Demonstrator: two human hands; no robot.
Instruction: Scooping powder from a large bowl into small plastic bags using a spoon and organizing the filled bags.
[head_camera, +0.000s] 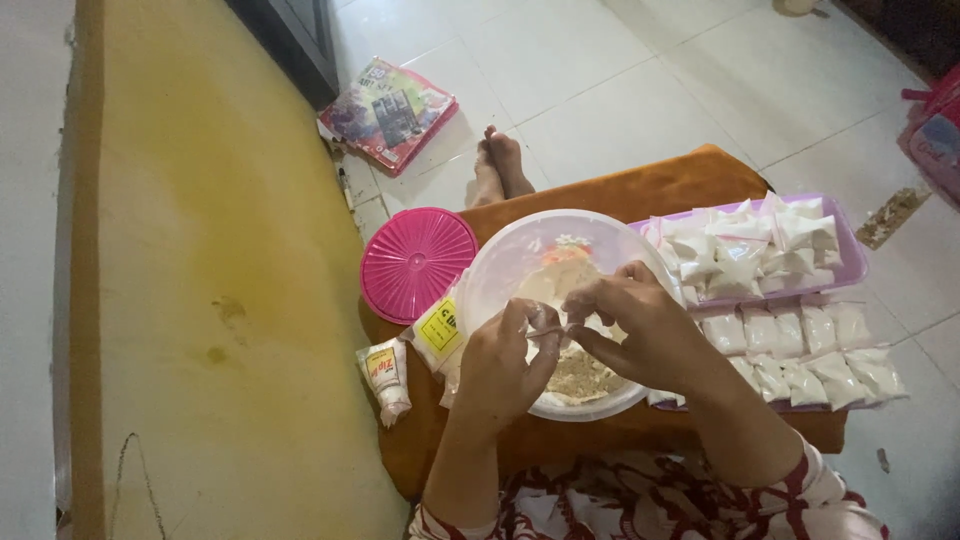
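Both hands are working right over the big clear plastic bowl (520, 262) sitting on the orange cushion (650, 190). The left hand (503, 362) and right hand (640, 325) have their fingers pinched together on a small clear packet (556, 328) stretched between them, so both are mostly closed, thumbs and forefingers gripping its top edge. Looks to me like the closing or twisting step on one little bag, held above the brownish crumbly stuff in the bottom of the bowl. I'd guess the next bit needs a tight, steady pinch so nothing spills out.

Moving outward: touching the bowl's left rim there's a clear bag with a square yellow label (439, 328), and just past the cushion's left edge a smaller white packet with a red and yellow label (385, 372). A round pink ribbed lid (417, 262) lies at the cushion's left corner. Along the right side, a lilac tray (850, 250) is heaped with little white filled packets, with more lined up in rows (800, 350) in front of it. On the tiled floor beyond, a flat colourful package with pink edges (388, 112).
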